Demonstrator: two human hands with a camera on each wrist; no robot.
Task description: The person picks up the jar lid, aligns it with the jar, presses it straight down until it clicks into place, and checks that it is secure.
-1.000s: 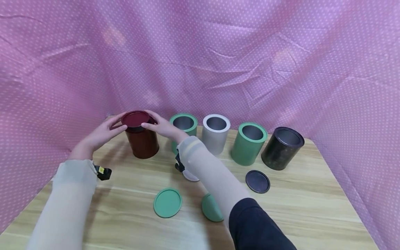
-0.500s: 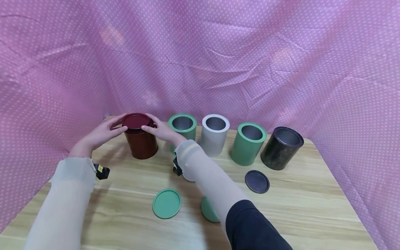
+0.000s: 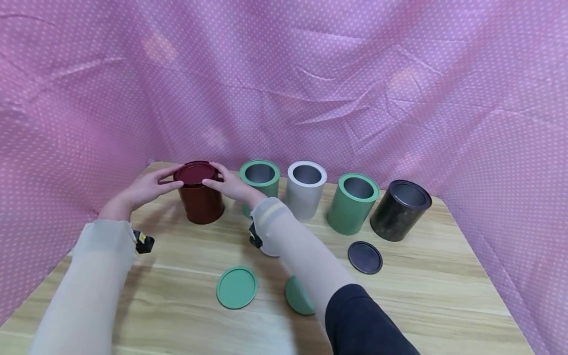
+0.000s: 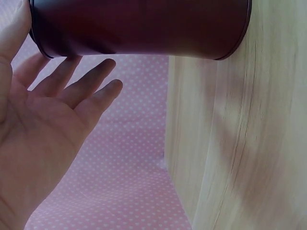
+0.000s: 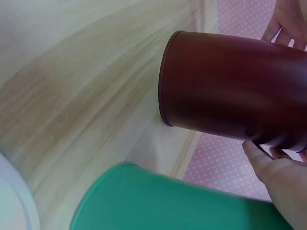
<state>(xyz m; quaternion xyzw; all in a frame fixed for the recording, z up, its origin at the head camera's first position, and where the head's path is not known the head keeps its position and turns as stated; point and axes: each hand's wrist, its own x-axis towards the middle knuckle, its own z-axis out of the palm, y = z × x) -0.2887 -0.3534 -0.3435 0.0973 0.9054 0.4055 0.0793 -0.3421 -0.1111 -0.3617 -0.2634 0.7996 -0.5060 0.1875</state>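
Observation:
A dark red can [image 3: 203, 206] stands upright at the back left of the table, with a red lid [image 3: 195, 173] on its top. My left hand [image 3: 141, 195] holds the lid's left edge, thumb toward me and index finger at the far side. From the other side my right hand [image 3: 236, 187] grips the lid's right edge in the same way. In the left wrist view, the lower fingers [image 4: 98, 88] of the left hand spread out below the can's wall. The right wrist view has the can [image 5: 225, 81] lying sideways, its top beyond the frame.
Right of the red can stand a green can [image 3: 271, 188], a white can [image 3: 303, 199], another green can [image 3: 348, 212] and a black can [image 3: 395, 217], all uncovered. In front lie a black lid [image 3: 365, 258], two green lids [image 3: 237, 288] and a white lid [image 3: 269, 250], partly hidden by the right arm.
The red lid has come down from slightly above the red can onto its rim, both hands moving with it. The other cans and lids have stayed in place.

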